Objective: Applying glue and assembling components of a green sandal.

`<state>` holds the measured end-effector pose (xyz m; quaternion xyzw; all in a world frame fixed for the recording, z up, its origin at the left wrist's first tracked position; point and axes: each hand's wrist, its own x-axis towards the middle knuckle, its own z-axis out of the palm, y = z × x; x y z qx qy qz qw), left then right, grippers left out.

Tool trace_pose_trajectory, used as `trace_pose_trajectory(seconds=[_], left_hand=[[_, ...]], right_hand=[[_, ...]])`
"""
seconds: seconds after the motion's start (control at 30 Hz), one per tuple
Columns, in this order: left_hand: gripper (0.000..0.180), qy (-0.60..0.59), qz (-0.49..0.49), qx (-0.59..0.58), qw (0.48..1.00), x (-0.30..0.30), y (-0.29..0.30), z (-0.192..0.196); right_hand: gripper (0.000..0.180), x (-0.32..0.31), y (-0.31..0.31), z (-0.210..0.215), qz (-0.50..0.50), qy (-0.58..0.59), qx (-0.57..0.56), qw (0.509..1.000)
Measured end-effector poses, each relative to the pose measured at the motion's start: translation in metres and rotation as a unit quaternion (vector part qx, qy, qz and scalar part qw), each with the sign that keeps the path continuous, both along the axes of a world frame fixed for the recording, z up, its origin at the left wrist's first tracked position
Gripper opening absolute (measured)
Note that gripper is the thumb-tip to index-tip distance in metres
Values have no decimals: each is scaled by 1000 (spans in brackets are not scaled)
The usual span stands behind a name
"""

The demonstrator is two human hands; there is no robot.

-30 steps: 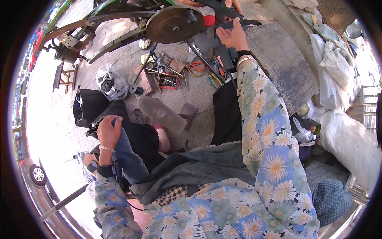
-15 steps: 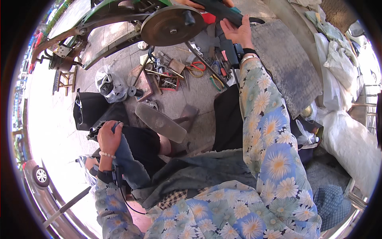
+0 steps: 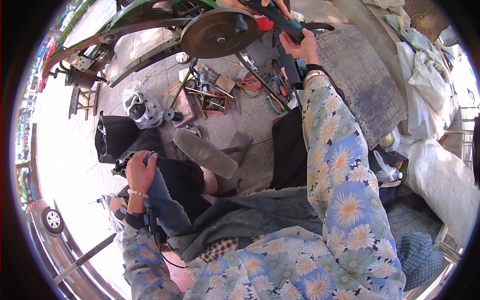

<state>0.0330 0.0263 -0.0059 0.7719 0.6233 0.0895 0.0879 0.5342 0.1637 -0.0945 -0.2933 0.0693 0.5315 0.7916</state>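
Observation:
My left hand [image 3: 140,173] lies closed over my left knee, with a bit of denim cloth [image 3: 170,202] at its fingertips. The cloth hangs down beside it over the dark apron [image 3: 250,212]. Up at the top right of middle, my right hand [image 3: 303,50] is stretched forward, palm up and fingers extended. Its fingers touch the lower end of a long dark thing with a teal part [image 3: 280,17], perhaps a shoe. Another person's hand [image 3: 284,7] grips the upper end. What kind of thing it is cannot be told for sure.
A hand-cranked machine with a large wheel [image 3: 219,33] stands ahead. Orange-handled scissors [image 3: 250,87], a box of small parts [image 3: 214,104] and several tools lie on the paving. A shoe last stand [image 3: 206,153] rises between my knees; a worn board [image 3: 362,82] lies at right.
The dark thing has come down and turned toward my right hand, its end now between thumb and fingers. My right hand has shifted slightly lower. My left hand stays on the knee.

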Motion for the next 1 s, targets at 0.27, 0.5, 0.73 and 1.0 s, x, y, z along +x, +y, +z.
trace_pose_trajectory(seconds=[0.27, 0.5, 0.73, 1.0], left_hand=[[26, 10, 10, -2, 1000, 0, -1, 1], [27, 13, 12, -6, 1000, 1, -1, 2], [28, 17, 14, -10, 1000, 1, -1, 1], [27, 4, 20, 19, 1000, 2, -4, 4]], right_hand=[[35, 4, -6, 1, 21, -39, 31, 999], [32, 5, -14, 7, 0, -29, 13, 999], [29, 27, -30, 5, 0, -42, 12, 999], [21, 46, -67, 30, -41, -133, -1, 990]])
